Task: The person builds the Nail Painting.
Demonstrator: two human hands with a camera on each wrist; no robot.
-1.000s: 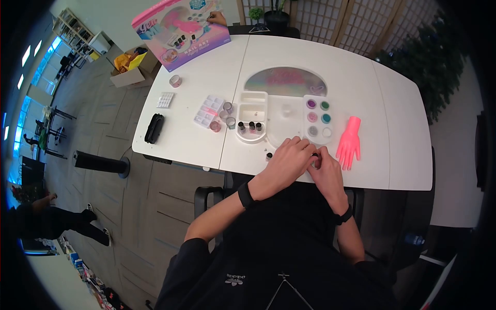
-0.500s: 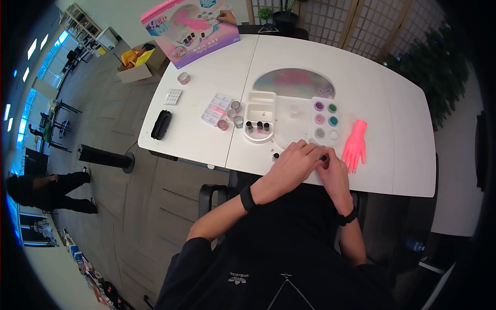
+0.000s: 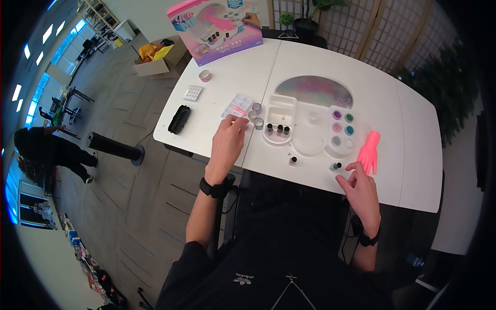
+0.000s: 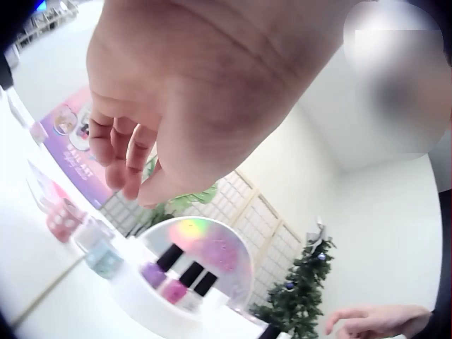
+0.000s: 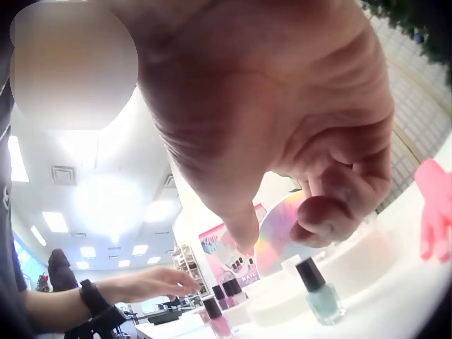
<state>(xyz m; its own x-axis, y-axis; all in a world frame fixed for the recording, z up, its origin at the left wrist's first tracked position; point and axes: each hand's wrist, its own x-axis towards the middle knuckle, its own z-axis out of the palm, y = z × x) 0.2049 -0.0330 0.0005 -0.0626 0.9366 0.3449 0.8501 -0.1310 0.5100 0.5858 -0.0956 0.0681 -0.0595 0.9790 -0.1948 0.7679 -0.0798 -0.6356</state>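
My left hand (image 3: 227,142) hovers beside the small clear jars (image 3: 258,123) and the compartment tray (image 3: 246,99), its fingers loosely bent and holding nothing. It hides a pink dotted jar (image 4: 63,221) from the head view. Close to the front edge of the table, my right hand (image 3: 360,192) is held with thumb and fingers apart. Just past its fingertips stands a teal nail polish bottle (image 5: 323,302) with a black cap. A pink nail polish bottle (image 3: 293,161) is on the table between the hands. Right of the teal bottle lies a pink model hand (image 3: 369,153).
A white nail station (image 3: 309,146) with a rainbow-sheen backboard (image 3: 315,92) stands mid-table. Its left holder has three capped bottles (image 3: 279,130); its right rack (image 3: 338,149) holds several coloured pots. A black case (image 3: 179,120), white pieces (image 3: 193,93) and a product box (image 3: 219,33) are at left.
My hands were together around the teal bottle and have parted. The right hand has let go of it and drawn back; the left has swung left to the jars. The head view has shifted.
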